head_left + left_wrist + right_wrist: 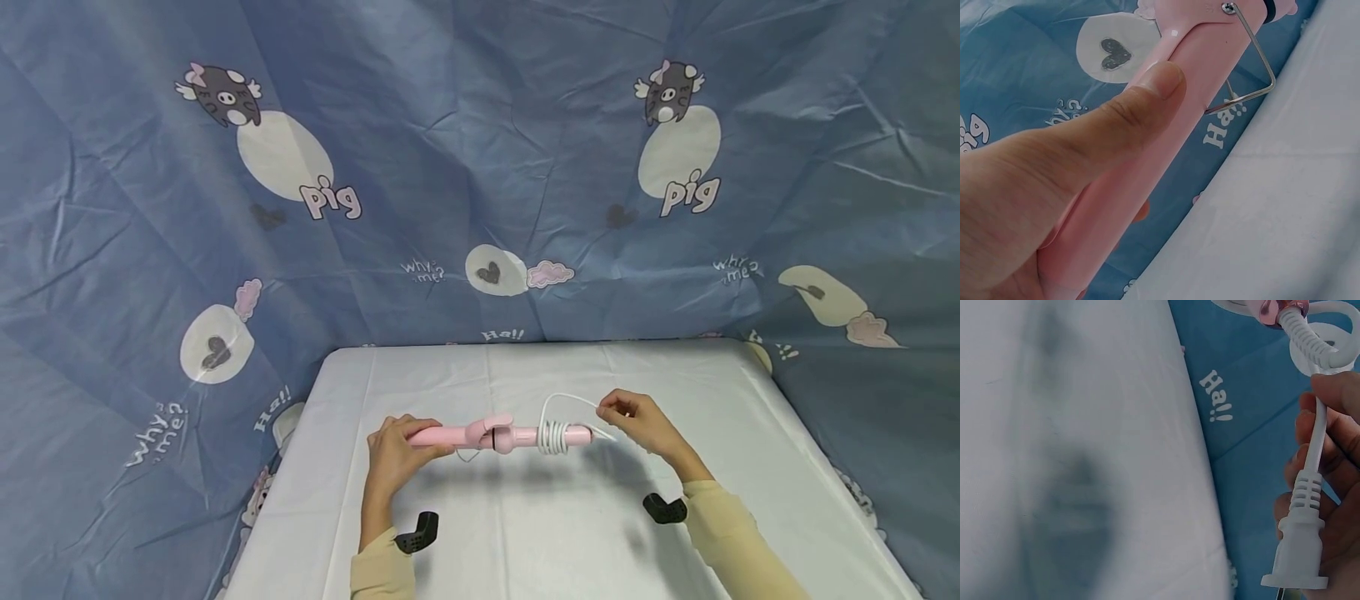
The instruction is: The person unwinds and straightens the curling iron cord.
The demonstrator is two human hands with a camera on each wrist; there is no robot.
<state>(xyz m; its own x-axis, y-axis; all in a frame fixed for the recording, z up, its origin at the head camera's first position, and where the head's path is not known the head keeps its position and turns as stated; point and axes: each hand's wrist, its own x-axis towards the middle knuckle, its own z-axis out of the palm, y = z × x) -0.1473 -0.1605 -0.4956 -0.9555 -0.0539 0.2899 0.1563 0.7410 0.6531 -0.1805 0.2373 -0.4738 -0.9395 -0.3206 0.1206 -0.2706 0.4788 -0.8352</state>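
Observation:
A pink curling iron (457, 437) is held sideways above the white table. My left hand (393, 454) grips its barrel end, and in the left wrist view the thumb (1160, 81) lies along the pink barrel (1147, 162). A thin wire stand (1254, 94) sticks out from the iron's side. White cord (553, 437) is wound in several turns around the handle. My right hand (633, 419) pinches the cord's free part near the handle end. In the right wrist view the white plug (1299, 544) hangs below those fingers, prongs downward.
The table (525, 533) has a white cover. A blue cloth (465, 167) printed with pigs and lettering rises behind and at both sides of it. A black wrist device (417, 533) sits at the left sleeve, another black device (664, 508) at the right.

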